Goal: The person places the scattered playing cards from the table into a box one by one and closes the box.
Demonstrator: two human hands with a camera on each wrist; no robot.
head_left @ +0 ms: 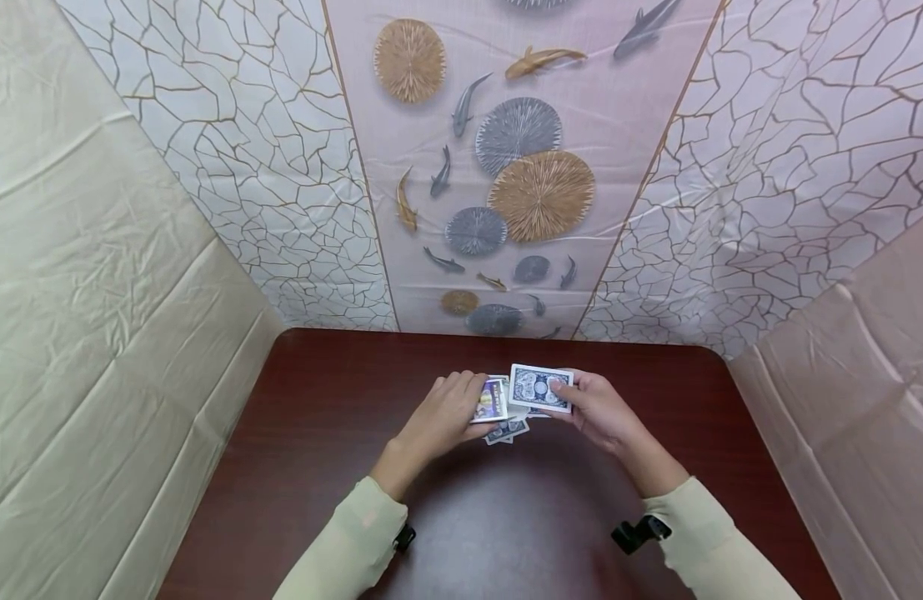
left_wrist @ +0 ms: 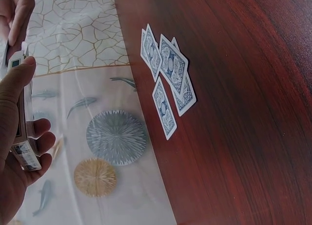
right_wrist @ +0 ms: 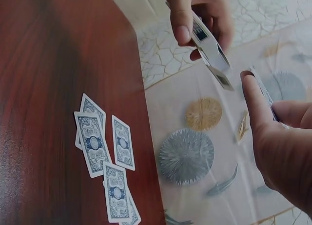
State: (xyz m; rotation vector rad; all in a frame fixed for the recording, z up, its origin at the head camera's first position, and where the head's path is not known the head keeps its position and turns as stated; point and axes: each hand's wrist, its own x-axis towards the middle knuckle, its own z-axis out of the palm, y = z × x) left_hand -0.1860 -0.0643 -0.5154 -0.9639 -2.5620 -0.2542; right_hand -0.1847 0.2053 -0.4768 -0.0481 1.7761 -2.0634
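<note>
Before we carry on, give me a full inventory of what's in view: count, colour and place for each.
Loose cards: at least five, blue-and-white backs up, on the table near its far edge, some overlapping
Card box: one, purple and yellow front with white edges, in the left hand
Held cards: number unclear, blue-and-white back on top, in the right hand
Table: one, dark red-brown, beneath the hands
Backdrop: one, white with gold lines and a pink fish-print panel, behind the table
Side cloths: two, cream left and pinkish-beige right, flanking the table
Wrist devices: two, black, one per wrist
Sleeves: two, pale, on the forearms
Left hand: one, bare, gripping the box
Right hand: one, bare, pinching cards
</note>
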